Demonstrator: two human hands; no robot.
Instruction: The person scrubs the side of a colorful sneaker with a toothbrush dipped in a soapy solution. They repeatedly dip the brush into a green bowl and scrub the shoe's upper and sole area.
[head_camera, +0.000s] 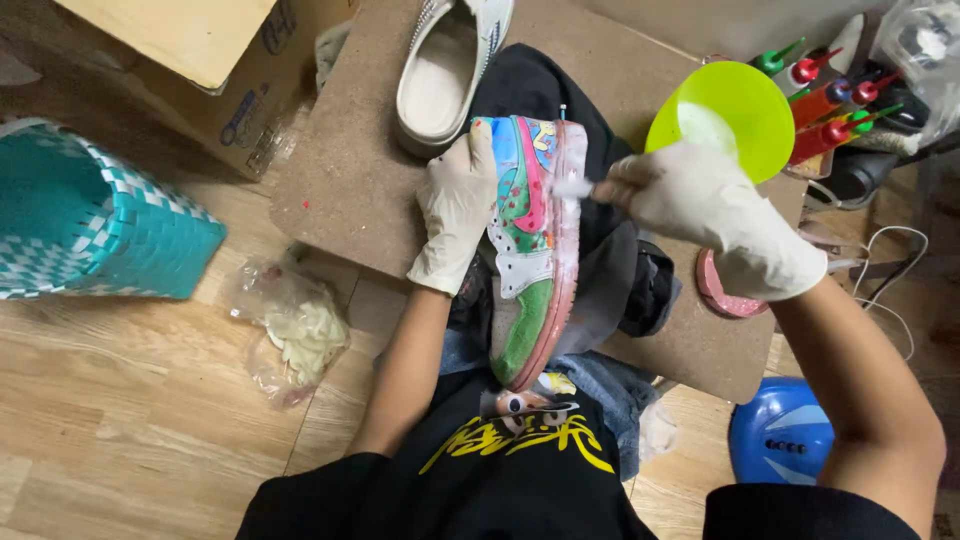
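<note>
The left hand, in a white glove, grips a colourful sneaker from the side, fingers wrapped out of sight behind it. The sneaker stands on its heel over the person's lap, sole turned to the right hand. That gloved hand is closed on a small tool touching the sole's edge; its tip is too blurred to identify. Just beyond the right hand sits a green bowl, beside it a cluster of bottles, partly cut off.
</note>
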